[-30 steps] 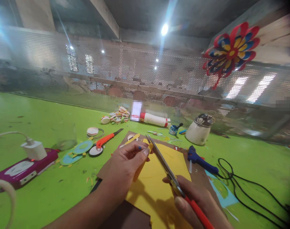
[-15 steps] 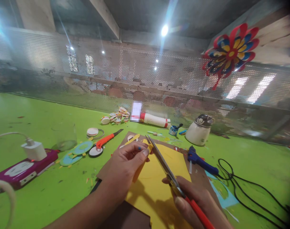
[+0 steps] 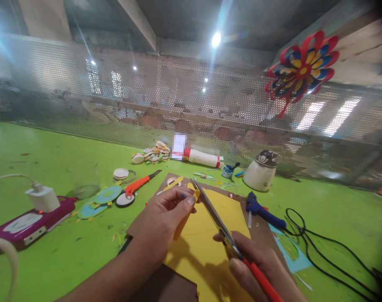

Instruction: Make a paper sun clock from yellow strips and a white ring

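Note:
My left hand (image 3: pixel 165 216) pinches a narrow yellow paper strip (image 3: pixel 187 213) between thumb and fingers, just above a yellow sheet (image 3: pixel 209 239). My right hand (image 3: pixel 256 268) grips red-handled scissors (image 3: pixel 220 226); their blades point up and away and meet the strip's top end beside my left thumb. The yellow sheet lies on a brown board (image 3: pixel 266 228) on the green table (image 3: pixel 52 151).
A blue glue gun (image 3: pixel 263 212) with a black cord (image 3: pixel 323 247) lies right of the board. An orange cutter (image 3: pixel 140 183), paper discs (image 3: pixel 105 196), a purple power strip with a charger (image 3: pixel 30 220), a white pot (image 3: pixel 260 171), a glue bottle (image 3: pixel 203 158) and a paper flower (image 3: pixel 300 69) on the mesh fence are around.

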`<state>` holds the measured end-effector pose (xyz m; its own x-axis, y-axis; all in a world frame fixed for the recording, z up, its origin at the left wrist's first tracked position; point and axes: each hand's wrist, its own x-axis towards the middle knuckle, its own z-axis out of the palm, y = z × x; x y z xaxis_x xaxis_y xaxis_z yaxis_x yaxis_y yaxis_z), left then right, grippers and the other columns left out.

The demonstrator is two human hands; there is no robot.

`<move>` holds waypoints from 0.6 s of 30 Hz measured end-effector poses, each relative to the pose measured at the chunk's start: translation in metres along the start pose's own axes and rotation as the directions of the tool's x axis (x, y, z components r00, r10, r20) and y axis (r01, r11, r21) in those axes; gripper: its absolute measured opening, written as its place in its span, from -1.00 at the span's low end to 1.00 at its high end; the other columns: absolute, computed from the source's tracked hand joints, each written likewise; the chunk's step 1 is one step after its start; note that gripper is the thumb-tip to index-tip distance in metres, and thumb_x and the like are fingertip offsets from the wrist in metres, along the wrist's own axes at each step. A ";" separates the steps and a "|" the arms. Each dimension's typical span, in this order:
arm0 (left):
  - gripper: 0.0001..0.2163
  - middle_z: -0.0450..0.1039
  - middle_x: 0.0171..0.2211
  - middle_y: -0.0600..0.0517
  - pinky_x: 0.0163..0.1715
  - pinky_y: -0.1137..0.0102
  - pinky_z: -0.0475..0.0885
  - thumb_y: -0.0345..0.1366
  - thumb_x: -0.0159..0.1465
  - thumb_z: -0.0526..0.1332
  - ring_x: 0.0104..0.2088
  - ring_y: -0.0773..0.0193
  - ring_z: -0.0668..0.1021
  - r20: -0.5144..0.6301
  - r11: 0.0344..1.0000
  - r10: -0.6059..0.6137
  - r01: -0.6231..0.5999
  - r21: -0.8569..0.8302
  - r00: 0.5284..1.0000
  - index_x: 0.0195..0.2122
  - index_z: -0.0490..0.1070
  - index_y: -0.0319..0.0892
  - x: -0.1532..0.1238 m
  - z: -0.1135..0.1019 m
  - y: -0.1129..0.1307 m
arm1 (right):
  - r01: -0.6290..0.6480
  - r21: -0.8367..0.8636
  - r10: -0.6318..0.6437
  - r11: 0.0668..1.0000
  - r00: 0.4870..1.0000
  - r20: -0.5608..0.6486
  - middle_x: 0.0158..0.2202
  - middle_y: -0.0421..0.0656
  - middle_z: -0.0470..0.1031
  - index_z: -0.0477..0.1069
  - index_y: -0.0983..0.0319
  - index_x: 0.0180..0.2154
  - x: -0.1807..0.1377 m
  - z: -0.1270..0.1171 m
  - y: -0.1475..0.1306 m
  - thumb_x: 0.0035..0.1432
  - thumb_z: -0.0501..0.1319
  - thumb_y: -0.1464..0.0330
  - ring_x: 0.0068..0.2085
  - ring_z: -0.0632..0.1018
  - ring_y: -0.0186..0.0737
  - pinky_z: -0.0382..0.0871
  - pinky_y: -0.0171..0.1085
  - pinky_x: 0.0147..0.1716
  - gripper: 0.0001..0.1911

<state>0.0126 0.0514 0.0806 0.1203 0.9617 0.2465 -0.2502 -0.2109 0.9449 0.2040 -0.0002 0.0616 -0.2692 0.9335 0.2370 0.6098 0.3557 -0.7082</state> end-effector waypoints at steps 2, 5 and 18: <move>-0.88 0.37 -0.38 0.03 -0.31 0.43 0.28 -0.30 0.16 0.22 -0.33 0.32 0.39 0.002 1.000 0.000 0.000 0.017 1.000 -0.48 0.42 -0.22 -0.001 0.000 0.000 | -0.020 -0.005 0.020 1.000 1.000 0.010 -0.56 -0.25 0.30 0.43 0.22 -0.12 0.000 0.000 0.001 0.15 -0.01 -0.03 -0.53 0.26 -0.35 0.14 -0.39 -0.55 -0.46; -0.87 0.39 -0.36 0.02 -0.30 0.43 0.28 -0.29 0.16 0.22 -0.33 0.32 0.39 -0.008 1.000 0.004 -0.004 0.029 1.000 -0.48 0.42 -0.22 0.000 0.000 0.000 | -0.026 -0.024 0.026 0.999 1.000 0.013 -0.56 -0.25 0.26 0.43 0.21 -0.13 0.000 0.001 0.002 0.14 -0.01 -0.04 -0.52 0.23 -0.34 0.10 -0.39 -0.55 -0.47; -0.88 0.40 -0.38 0.03 -0.32 0.45 0.28 -0.29 0.14 0.24 -0.35 0.35 0.40 -0.027 1.000 -0.007 0.008 0.014 1.000 -0.47 0.44 -0.23 0.002 0.001 -0.001 | -0.021 -0.005 0.021 1.000 0.999 0.026 -0.57 -0.29 0.10 0.42 0.25 -0.15 0.002 0.000 -0.002 0.17 0.00 0.04 -0.52 0.15 -0.35 0.05 -0.38 -0.53 -0.53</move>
<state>0.0144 0.0538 0.0804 0.0963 0.9675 0.2337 -0.2362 -0.2059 0.9496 0.2027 0.0007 0.0637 -0.2752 0.9394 0.2047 0.6188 0.3360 -0.7101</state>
